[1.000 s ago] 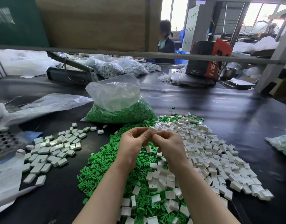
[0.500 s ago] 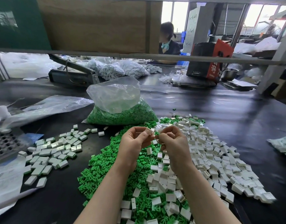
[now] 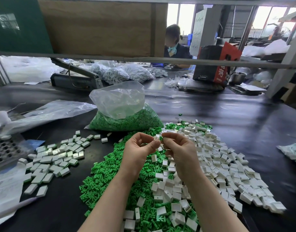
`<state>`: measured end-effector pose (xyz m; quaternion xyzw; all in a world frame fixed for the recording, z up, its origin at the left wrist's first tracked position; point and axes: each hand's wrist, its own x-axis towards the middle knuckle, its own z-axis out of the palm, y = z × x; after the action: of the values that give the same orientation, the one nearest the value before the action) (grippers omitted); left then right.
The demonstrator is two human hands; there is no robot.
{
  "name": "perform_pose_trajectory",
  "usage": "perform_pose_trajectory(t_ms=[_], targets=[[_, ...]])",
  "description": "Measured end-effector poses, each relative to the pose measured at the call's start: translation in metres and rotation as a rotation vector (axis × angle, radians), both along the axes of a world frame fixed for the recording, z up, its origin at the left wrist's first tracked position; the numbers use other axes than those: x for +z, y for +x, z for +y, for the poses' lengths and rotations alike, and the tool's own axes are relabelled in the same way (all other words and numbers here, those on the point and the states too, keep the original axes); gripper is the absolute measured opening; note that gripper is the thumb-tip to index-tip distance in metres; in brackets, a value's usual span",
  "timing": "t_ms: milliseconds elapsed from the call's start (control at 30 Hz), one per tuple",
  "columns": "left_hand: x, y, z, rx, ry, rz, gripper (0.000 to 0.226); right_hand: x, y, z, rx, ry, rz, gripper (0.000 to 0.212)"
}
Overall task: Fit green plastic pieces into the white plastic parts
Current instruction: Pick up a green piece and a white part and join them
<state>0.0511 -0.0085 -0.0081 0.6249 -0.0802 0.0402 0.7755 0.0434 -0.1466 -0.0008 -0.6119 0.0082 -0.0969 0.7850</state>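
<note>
Both hands are raised above the desk [image 3: 244, 131], palms turned inward and fingertips nearly meeting; the left hand [image 3: 140, 148] curls its fingers with the thumb and forefinger pinching a white part [image 3: 157, 137], and the right hand [image 3: 179, 148] pinches a green piece [image 3: 164, 138] that touches that part's edge; each grip is narrow and closed on its piece; the forearms run up from the lower edge of the view.

Compared with half a second ago, the hands have drawn slightly apart at the knuckles and the green piece now shows between the fingertips, where before it was hidden; the piles lie as they did.

Below the hands the green pile [image 3: 110, 173] meets the white pile [image 3: 227, 164]; a cluster of finished pieces [image 3: 52, 158] lies to the left, well apart; a bag of green pieces [image 3: 125, 118] stands just behind; bare dark desk stretches to the right and behind the bag.
</note>
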Motion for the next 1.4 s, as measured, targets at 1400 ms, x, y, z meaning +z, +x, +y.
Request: perform_pose_trajectory(t_ms=[1400], targets=[[0.0061,-0.0018,0.0039,-0.049,-0.141,0.15,0.015,-0.0057,-0.0012,0.0031,-0.056,-0.195,-0.122,0.009]])
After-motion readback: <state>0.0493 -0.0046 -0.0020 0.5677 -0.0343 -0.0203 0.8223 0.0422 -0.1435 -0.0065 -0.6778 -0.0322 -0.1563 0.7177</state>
